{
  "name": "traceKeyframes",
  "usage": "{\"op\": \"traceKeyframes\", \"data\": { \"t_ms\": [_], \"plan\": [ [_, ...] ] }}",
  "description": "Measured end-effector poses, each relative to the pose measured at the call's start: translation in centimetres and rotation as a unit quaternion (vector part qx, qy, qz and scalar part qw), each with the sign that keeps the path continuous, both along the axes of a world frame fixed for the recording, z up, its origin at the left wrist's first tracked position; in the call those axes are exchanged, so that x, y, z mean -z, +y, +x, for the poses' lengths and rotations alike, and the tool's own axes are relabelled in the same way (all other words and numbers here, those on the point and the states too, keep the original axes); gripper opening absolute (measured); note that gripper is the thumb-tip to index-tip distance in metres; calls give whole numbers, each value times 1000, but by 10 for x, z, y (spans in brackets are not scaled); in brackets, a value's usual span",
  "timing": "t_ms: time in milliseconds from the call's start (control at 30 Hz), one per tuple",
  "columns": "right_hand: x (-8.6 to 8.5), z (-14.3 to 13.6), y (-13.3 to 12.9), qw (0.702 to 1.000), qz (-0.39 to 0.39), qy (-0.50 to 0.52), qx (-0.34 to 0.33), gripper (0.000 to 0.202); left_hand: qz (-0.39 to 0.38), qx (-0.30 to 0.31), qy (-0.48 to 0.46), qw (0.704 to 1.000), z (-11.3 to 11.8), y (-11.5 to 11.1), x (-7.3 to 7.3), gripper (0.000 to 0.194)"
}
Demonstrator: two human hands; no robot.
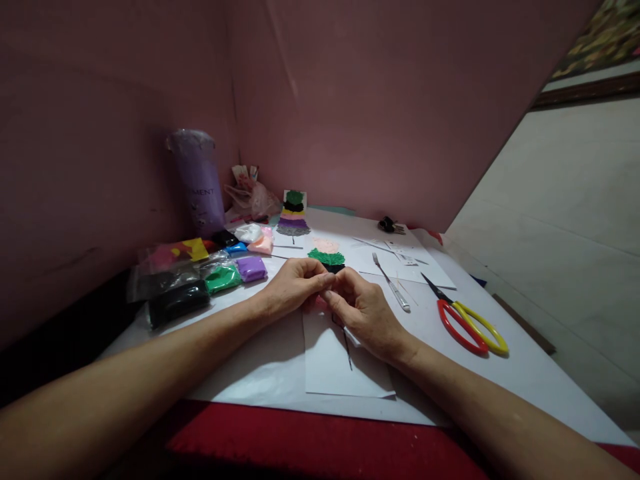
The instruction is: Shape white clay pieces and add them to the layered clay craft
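Observation:
Both hands meet over a white sheet of paper (333,373) with a drawn dark line and a layered clay picture (326,256) in pale peach, green and black. My left hand (300,283) is closed in a pinch, its fingertips against those of the other hand. My right hand (367,310) pinches too, thumb and forefinger together. Whatever lies between the fingertips is too small and hidden to name. A bit of pink or red shows beneath the hands. A fork (391,283) lies right of my right hand.
Scissors (467,323) with red and yellow handles lie at the right. Bags of coloured clay (223,277) crowd the left. Behind stand a purple cup (199,180) and a finished-looking layered card (294,215). Keys (390,225) lie at the back, near the pink wall (350,113).

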State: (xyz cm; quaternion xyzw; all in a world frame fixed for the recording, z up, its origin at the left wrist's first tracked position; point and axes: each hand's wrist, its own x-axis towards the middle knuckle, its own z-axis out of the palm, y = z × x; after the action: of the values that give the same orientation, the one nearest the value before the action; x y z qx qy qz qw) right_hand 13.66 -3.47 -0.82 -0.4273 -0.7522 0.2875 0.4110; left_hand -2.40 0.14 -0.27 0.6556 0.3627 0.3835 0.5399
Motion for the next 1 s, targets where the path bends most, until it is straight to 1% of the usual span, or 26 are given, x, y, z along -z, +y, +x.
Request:
{"op": "traceKeyframes", "data": {
  "t_ms": [200, 433, 767, 1000],
  "plan": [
    [0, 0, 0, 1000, -1, -2, -1, 14, 1, -4, 4, 1000, 1, -1, -2, 34],
    [0, 0, 0, 1000, -2, 4, -1, 15, 9, -5, 5, 1000, 0, 0, 0, 34],
    [1, 0, 0, 1000, -4, 14, 4, 16, 9, -3, -3, 1000, 0, 0, -1, 34],
    [0, -1, -1, 999, -15, 52, 9, 17, 10, -15, -4, 1000, 2, -3, -6, 36]
  ]
}}
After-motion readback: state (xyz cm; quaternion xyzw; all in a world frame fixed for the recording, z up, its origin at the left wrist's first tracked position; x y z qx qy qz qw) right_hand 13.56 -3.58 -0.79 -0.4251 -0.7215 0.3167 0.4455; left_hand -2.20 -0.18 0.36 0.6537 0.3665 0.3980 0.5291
